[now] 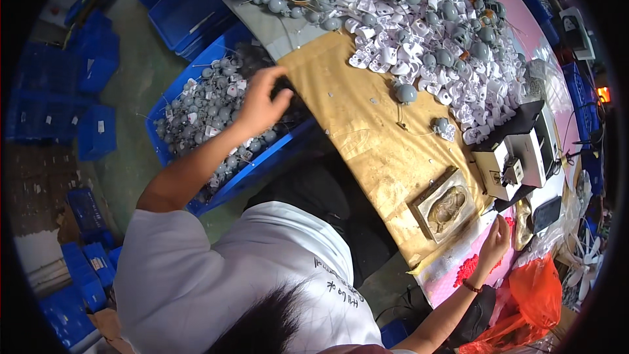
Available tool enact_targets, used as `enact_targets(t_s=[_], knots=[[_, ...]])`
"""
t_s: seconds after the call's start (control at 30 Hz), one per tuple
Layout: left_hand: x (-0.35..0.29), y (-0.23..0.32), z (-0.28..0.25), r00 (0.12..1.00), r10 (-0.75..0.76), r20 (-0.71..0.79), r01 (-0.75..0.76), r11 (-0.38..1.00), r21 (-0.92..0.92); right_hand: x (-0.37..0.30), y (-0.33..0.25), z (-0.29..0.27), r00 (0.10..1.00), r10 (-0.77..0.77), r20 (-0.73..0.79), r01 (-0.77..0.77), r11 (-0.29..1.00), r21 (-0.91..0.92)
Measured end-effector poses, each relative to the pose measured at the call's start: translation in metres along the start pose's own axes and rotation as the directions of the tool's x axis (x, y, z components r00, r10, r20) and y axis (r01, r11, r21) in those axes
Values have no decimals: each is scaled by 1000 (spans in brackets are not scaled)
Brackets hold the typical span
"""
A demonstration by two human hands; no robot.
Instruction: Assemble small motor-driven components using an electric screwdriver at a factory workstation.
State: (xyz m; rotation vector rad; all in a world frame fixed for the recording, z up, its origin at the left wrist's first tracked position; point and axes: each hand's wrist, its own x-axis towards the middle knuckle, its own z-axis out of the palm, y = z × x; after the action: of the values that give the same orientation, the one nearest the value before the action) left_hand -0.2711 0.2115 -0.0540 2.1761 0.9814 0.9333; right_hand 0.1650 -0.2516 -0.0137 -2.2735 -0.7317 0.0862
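Observation:
My left hand is over the inner edge of a blue bin, beside the table. Its fingers stretch out with the thumb apart, and I see nothing in them. Small round grey parts with white pieces fill the bin, and a dark blur lies beyond the fingers. At the right, my right hand is closed, fingers curled, near a small black-and-white machine. Whatever it may hold is hidden. A metal mould block with a shaped hollow lies on the table, left of that hand.
Brown paper covers the table. A large heap of grey round parts and white pieces spreads over its far side. Two parts lie apart, one a grey ball. An orange-red bag is at the lower right; blue crates stand left.

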Motion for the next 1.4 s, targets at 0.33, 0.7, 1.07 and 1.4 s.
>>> enact_targets(t_s=[0.33,0.7,1.07,1.4], knots=[[75,145,130,691,686,229,-674,725,-141,-3,87,-32,999,-44,3,36,761,-648],[119,186,225,567,631,530,-801,573,175,-10,77,-36,998,-40,-55,0,807,-591],[124,175,202,681,659,319,-649,745,-155,-11,60,-39,992,80,-99,-97,979,-179],[60,272,211,228,687,690,-319,722,-614,-22,-63,12,978,56,203,-152,855,497]])
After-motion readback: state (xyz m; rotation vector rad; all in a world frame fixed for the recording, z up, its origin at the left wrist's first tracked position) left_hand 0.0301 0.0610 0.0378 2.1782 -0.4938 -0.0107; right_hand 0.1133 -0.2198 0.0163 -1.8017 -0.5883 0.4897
